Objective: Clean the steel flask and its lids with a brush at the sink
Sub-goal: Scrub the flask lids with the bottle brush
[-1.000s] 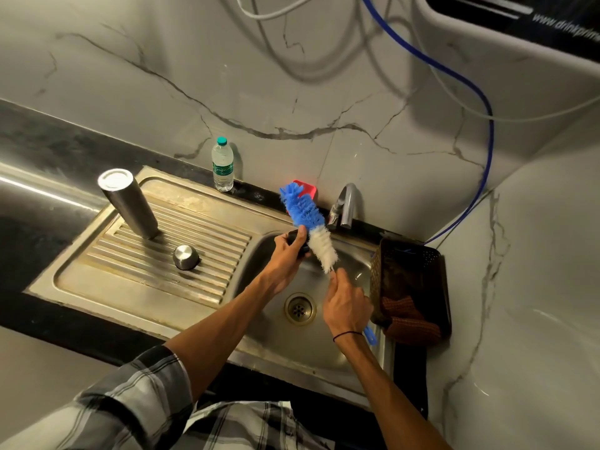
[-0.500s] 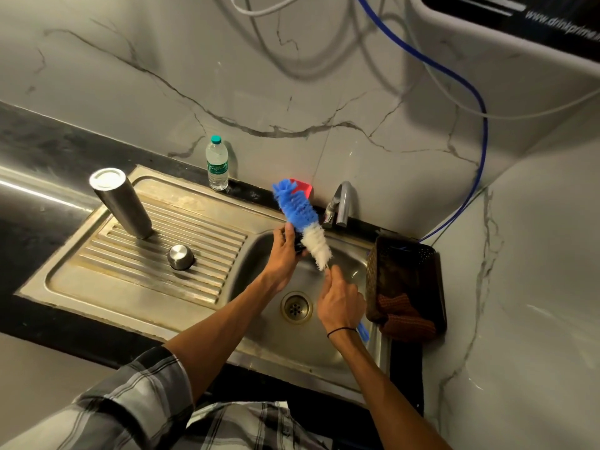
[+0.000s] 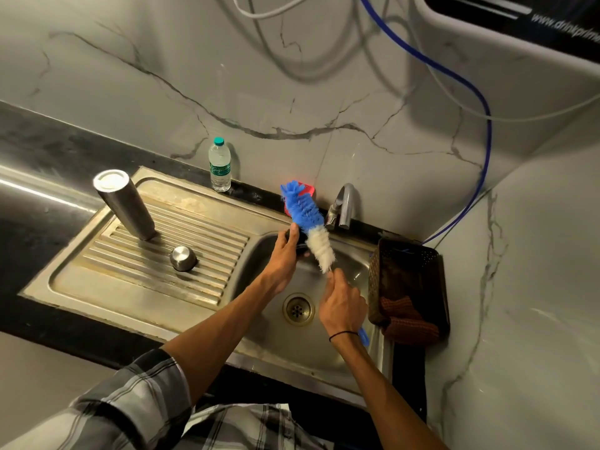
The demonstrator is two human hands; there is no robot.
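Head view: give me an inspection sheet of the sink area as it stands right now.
Surface: steel sink with ribbed drainboard, set in a dark counter.
Job's things: steel flask stands upside down on the drainboard; steel lid lies beside it; small dark lid in the left hand; blue and white brush over the basin.
Clutter: plastic water bottle at the wall; red item behind the brush; dark basket holding a brown cloth.
Grippers: left hand grips the dark lid; right hand grips the brush handle.
Cables: blue tube and white tubes hang on the wall.
Surroundings: marble-look wall, tap, appliance at top right.
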